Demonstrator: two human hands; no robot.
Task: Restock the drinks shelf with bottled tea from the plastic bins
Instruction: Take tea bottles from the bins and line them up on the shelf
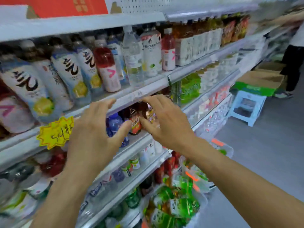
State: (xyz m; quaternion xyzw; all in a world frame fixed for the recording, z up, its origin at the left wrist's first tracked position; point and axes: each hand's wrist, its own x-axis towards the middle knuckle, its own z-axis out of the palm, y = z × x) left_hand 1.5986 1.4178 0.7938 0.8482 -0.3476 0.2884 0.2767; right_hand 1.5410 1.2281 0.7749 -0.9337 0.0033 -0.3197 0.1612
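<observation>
Broadly, the drinks shelf (143, 94) runs from nine o'clock up toward two o'clock in tiers crowded with bottles, and clear plastic bins (201, 204) of green-labelled bottled tea sit at five o'clock below it. Near centre, the left hand (97, 129) hovers with fingers spread and holding nothing, just beside a blue bottle (115, 124). At its three o'clock the right hand (164, 119) curls its fingers round a dark tea bottle (135, 120) with a red-orange label, standing upright on the middle tier.
</observation>
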